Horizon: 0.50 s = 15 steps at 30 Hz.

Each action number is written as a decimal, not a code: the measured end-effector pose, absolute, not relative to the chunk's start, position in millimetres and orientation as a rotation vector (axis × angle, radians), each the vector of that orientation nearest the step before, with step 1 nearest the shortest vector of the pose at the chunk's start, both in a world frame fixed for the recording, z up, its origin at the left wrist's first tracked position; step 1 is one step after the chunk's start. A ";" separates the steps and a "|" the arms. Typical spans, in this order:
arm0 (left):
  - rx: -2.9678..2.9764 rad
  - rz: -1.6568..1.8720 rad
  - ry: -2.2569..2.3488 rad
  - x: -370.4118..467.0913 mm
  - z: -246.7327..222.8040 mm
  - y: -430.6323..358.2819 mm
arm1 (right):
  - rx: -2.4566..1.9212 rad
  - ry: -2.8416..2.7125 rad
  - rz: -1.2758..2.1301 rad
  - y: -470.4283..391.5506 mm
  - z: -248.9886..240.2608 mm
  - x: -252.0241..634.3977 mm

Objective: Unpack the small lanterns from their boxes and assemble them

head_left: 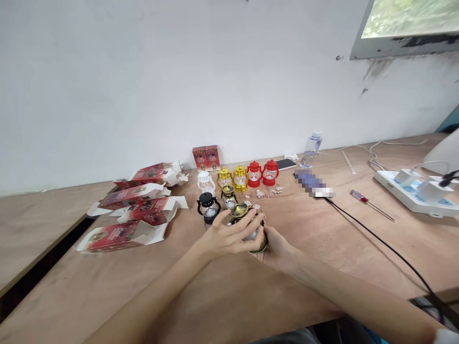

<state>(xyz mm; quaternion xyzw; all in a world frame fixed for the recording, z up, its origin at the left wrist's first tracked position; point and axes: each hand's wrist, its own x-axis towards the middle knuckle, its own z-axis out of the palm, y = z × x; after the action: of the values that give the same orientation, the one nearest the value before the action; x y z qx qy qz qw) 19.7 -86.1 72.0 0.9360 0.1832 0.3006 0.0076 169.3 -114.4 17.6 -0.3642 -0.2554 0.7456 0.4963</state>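
Observation:
Close in front of me, a small dark bronze lantern [241, 210] with a clear globe is held tilted between both hands. My left hand [234, 235] reaches over its front, fingers wrapped across the globe. At the lantern's base on the right is my right hand [281, 249], its fingertips largely hidden behind the lantern. Just beyond stand a black lantern [208, 208] and another bronze lantern [228, 198]. Behind these are a white lantern [205, 183], two gold lanterns [240, 178] and two red lanterns [270, 173], all upright.
Several opened red boxes [118, 236] lie on the left, near a gap in the tabletop. Two closed boxes [205, 158] stand by the wall. Small clear-and-white pieces [263, 194] lie behind the lantern. To the right are a bottle [311, 150], phone, screwdriver [371, 204], cable and power strip [412, 193].

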 end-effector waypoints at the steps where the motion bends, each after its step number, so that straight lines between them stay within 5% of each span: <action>1: 2.900 0.888 0.560 19.9 77.1 -84.4 | -0.884 -0.552 1.850 -116.3 21.4 169.2; 5: 2.843 0.851 0.659 13.0 89.6 -74.1 | -0.900 -0.330 1.913 -113.8 34.8 174.2; 9: 2.694 1.277 1.031 -2.1 88.9 -56.8 | -0.947 -0.429 1.863 -95.1 40.7 190.9; 15: 1.763 1.632 1.015 -16.0 89.3 -35.0 | -1.160 -0.534 1.544 -44.7 41.3 214.9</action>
<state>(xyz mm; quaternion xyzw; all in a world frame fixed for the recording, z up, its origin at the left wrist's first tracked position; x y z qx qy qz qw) -16.0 -35.0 89.3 0.6521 0.3753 0.6037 0.2634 214.9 -44.7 41.3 -0.4876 -0.2244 0.6492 0.5390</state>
